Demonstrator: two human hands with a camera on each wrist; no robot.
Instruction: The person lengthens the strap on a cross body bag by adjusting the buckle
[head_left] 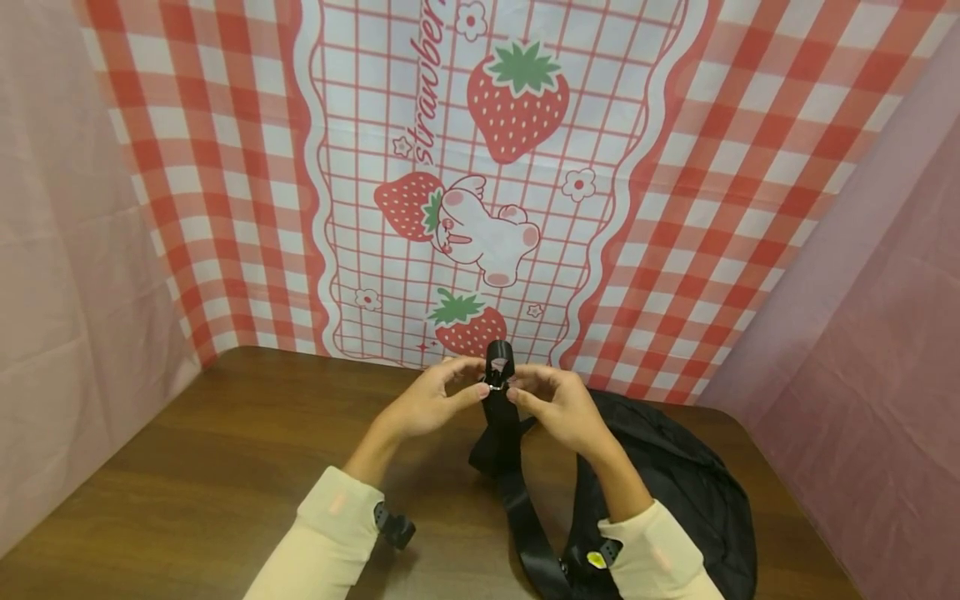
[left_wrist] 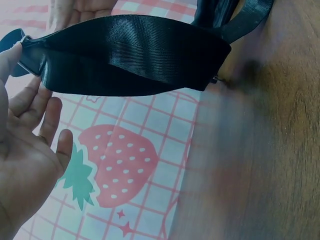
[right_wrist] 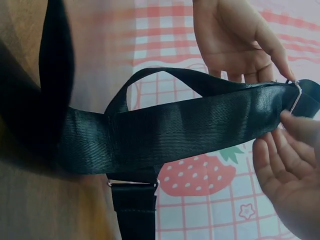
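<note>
A black webbing strap (head_left: 498, 421) rises from a black bag (head_left: 675, 483) on the brown table and folds over in a loop at the top. A small metal ring (head_left: 497, 386) sits on the strap just below that loop. My left hand (head_left: 471, 382) pinches the strap at the ring from the left, and my right hand (head_left: 522, 390) pinches it from the right. In the right wrist view the strap (right_wrist: 190, 125) runs across the frame to the ring (right_wrist: 295, 97), with a second metal slider (right_wrist: 132, 183) lower down. The left wrist view shows the strap (left_wrist: 125, 55) doubled over beside my left hand (left_wrist: 25, 150).
The bag lies at the table's (head_left: 225, 467) front right, partly under my right forearm. A red checked strawberry cloth (head_left: 517, 167) hangs behind the table, and pink cloth (head_left: 862, 375) closes both sides. Bare wood shows on the left half of the table.
</note>
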